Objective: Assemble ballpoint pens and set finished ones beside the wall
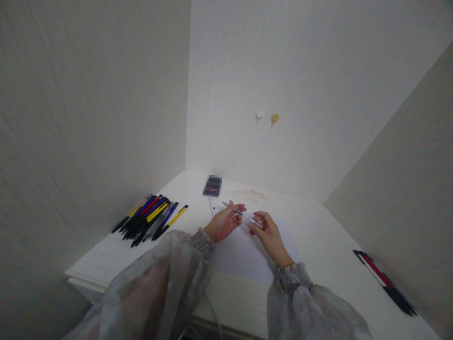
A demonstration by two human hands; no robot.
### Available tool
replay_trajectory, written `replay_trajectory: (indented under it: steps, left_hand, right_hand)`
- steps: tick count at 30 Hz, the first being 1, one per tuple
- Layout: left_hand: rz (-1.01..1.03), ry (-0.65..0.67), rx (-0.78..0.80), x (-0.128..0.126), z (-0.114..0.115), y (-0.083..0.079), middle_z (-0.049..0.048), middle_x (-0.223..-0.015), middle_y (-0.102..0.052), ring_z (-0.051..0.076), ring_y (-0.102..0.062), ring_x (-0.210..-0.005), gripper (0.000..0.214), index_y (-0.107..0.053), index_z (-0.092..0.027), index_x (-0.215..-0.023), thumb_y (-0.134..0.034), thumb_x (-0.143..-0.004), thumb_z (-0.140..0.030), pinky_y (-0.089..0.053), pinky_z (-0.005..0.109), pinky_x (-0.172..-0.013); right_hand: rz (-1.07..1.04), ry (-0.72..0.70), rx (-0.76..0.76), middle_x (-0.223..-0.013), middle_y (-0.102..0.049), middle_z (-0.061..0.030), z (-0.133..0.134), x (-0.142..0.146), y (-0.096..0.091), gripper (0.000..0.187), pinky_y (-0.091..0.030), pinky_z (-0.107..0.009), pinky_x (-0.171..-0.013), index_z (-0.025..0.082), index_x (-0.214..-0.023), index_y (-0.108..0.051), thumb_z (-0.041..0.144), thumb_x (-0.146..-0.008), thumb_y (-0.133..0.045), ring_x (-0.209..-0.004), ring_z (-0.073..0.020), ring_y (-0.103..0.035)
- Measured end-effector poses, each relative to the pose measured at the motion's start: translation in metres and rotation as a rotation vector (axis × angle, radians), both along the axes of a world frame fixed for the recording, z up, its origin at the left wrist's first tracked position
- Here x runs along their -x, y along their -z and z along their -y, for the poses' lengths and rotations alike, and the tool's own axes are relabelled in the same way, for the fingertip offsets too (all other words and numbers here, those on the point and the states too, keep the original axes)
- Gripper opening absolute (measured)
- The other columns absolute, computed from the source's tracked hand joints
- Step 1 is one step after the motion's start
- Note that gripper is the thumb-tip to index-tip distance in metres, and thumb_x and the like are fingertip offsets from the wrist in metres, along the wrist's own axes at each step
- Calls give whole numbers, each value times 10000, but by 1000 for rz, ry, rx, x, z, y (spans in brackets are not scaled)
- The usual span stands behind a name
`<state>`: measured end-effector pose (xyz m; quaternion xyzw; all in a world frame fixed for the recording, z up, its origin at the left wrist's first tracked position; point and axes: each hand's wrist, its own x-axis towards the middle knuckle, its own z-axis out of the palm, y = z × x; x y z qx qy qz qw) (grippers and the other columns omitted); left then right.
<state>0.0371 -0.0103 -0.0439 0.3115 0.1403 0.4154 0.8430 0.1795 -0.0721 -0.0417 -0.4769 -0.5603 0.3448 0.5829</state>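
Where the two hands meet above the middle of the worktop (318, 236), a clear pen (244, 216) is held between them, lying slantwise with its far tip pointing toward 10 o'clock. The left hand (223, 223) is closed on the far half, thumb and fingertips pinched around the barrel. The right hand (268, 234), at 4 o'clock from the left, is curled shut on the near end. Finer detail of the pen is too small to tell. Both wrists come out of sheer grey sleeves (159, 278) with gathered cuffs.

Under the hands a white sheet of paper (247, 257) lies flat on the worktop, and the pen sits just above it. At 9 o'clock from the hands, well apart, a pile of pens (152, 218) with black, blue, yellow and red barrels lies beside the left wall. At 11 o'clock, toward the corner, sits a small dark object (212, 185), blurred, with a thin white cable (211, 206) running from it toward the left hand. At 4 o'clock, far off by the right wall, lie red and black sticks (382, 281), perhaps more pens. At 12 o'clock, high on the back wall, are two small hooks (267, 117), one white, one tan.
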Motion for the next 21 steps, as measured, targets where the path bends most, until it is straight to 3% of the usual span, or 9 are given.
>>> replay_trajectory:
  steps: [6, 11, 13, 16, 21]
  left_hand:
    - [0, 35, -13, 0, -1, 1, 89, -1011, -536, 39, -494, -595, 309, -559, -115, -927, -449, -794, -372, -436, 175, -574]
    - [11, 23, -14, 1, -1, 2, 82, -1032, -525, 48, -499, -614, 327, -558, -138, -944, -445, -787, -402, -435, 192, -588]
    - [-2, 32, -20, 1, 0, 1, 81, -1043, -521, 50, -501, -622, 326, -554, -146, -958, -446, -787, -401, -433, 198, -593]
    - [-2, 51, -34, 1, 0, 1, 76, -1052, -515, 56, -506, -643, 334, -547, -156, -983, -443, -787, -406, -430, 201, -606]
    - [21, 30, -34, 1, -1, 2, 70, -1033, -517, 59, -502, -654, 343, -547, -154, -989, -445, -785, -410, -426, 195, -618]
  right_hand:
    - [-16, -4, 66, -543, -566, 25, 1, -1, -3, 272, -380, -207, -383, 175, -827, -486, 436, -754, -461, -364, -80, -472]
    - [-57, -40, 33, -611, -583, 34, 0, -2, -2, 337, -418, -208, -441, 186, -875, -505, 380, -631, -631, -432, -84, -517]
    - [-29, -29, 65, -547, -570, 27, 0, -3, -1, 277, -406, -207, -422, 165, -768, -535, 414, -662, -593, -401, -83, -501]
    - [7, -16, 162, -428, -524, 13, 1, -3, 0, 393, -363, -213, -355, 146, -619, -530, 513, -733, -446, -323, -87, -454]
    - [-62, -20, 97, -514, -558, 47, 0, -1, -4, 354, -414, -215, -422, 181, -830, -513, 431, -607, -627, -403, -95, -506]
